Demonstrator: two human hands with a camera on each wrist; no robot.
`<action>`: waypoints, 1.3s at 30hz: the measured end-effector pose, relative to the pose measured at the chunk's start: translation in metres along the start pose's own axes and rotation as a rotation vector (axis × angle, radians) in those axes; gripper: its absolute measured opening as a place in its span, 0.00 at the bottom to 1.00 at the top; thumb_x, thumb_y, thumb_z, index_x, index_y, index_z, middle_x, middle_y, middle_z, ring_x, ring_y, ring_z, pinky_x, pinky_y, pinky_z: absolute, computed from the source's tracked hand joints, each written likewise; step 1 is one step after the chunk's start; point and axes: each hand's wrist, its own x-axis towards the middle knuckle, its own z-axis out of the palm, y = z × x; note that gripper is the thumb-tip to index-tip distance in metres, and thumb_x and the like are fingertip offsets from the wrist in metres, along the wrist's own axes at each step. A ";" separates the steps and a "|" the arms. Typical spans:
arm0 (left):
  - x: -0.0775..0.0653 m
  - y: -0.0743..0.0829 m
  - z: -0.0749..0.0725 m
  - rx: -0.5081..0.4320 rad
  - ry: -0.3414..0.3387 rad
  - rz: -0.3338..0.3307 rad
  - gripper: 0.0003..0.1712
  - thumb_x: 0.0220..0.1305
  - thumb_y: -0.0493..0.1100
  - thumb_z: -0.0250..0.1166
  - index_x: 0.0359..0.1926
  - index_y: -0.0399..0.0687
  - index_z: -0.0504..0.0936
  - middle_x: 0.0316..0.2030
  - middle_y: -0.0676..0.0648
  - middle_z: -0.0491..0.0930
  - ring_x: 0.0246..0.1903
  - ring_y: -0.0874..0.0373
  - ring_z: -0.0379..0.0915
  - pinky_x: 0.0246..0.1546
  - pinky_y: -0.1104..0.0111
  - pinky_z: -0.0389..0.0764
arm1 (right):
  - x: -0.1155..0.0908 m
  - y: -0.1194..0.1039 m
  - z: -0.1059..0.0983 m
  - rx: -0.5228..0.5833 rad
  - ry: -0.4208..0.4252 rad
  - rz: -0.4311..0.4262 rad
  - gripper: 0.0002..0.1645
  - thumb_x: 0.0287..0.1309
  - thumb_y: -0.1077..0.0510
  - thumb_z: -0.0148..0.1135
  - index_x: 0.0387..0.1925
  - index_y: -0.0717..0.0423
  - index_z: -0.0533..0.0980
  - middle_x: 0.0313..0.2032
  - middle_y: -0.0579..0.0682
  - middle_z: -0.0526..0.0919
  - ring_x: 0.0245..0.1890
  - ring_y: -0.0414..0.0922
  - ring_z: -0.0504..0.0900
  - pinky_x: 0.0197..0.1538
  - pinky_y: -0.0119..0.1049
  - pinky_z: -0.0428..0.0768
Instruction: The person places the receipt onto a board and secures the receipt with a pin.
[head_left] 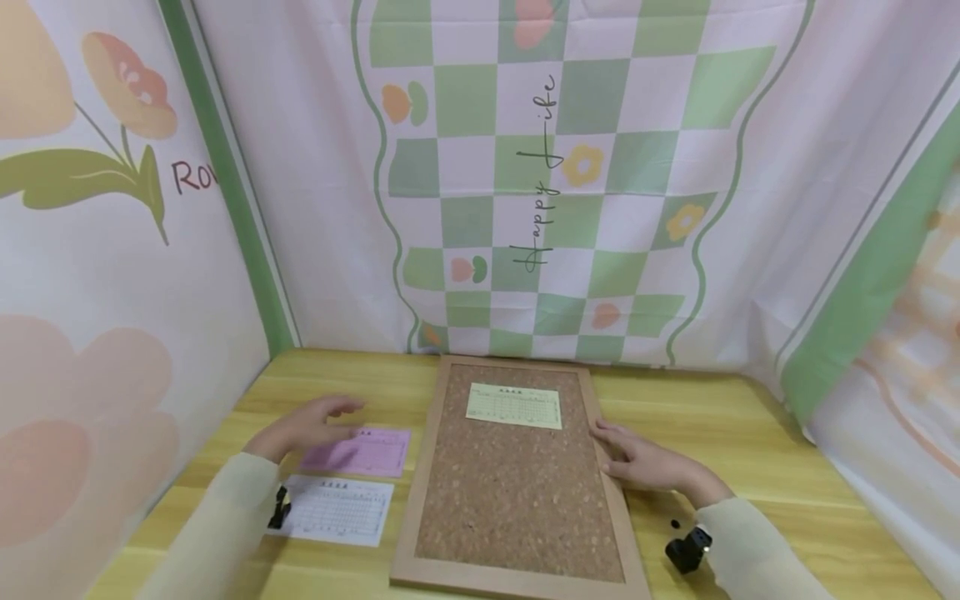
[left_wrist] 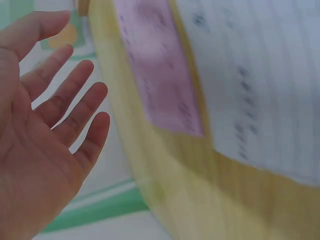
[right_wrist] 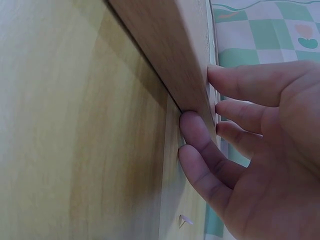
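A wood-framed cork board [head_left: 517, 500] lies on the table, with a pale green printed slip [head_left: 513, 406] on its upper part. My right hand [head_left: 648, 462] is at the board's right edge. Up close in the right wrist view, its fingertips [right_wrist: 194, 129] touch the side and top of the wooden frame [right_wrist: 165, 45], the fingers fairly straight. My left hand [head_left: 307, 427] hovers with spread fingers over a pink printed slip [head_left: 382, 454], partly covering it. The left palm [left_wrist: 45, 150] holds nothing. Just nearer than the pink slip lies a white printed slip [head_left: 341, 512].
A small black object [head_left: 675, 524] lies on the wooden table [head_left: 720, 417] right of the board. One small pale pointed item [right_wrist: 185, 220] is on the tabletop near my right fingers. Patterned fabric [head_left: 540, 208] hangs behind the table and along both sides.
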 end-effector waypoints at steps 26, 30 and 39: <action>-0.031 -0.042 0.000 0.027 0.011 -0.207 0.46 0.53 0.56 0.76 0.68 0.37 0.72 0.67 0.25 0.61 0.65 0.24 0.54 0.61 0.31 0.53 | 0.000 -0.001 0.000 0.013 -0.013 0.007 0.38 0.73 0.58 0.55 0.73 0.73 0.53 0.74 0.74 0.43 0.72 0.72 0.40 0.67 0.68 0.50; -0.031 -0.044 0.003 0.046 0.017 -0.220 0.47 0.53 0.56 0.77 0.69 0.38 0.71 0.68 0.26 0.59 0.66 0.24 0.52 0.61 0.30 0.54 | 0.001 0.001 0.000 0.007 -0.012 0.003 0.38 0.73 0.58 0.55 0.74 0.73 0.53 0.74 0.74 0.43 0.72 0.72 0.40 0.67 0.67 0.50; -0.031 -0.044 0.006 0.054 0.036 -0.209 0.47 0.53 0.56 0.77 0.68 0.37 0.71 0.67 0.26 0.60 0.65 0.25 0.54 0.61 0.31 0.56 | 0.000 0.001 0.001 0.001 -0.005 -0.002 0.38 0.73 0.58 0.54 0.74 0.73 0.53 0.74 0.74 0.43 0.72 0.72 0.40 0.67 0.68 0.49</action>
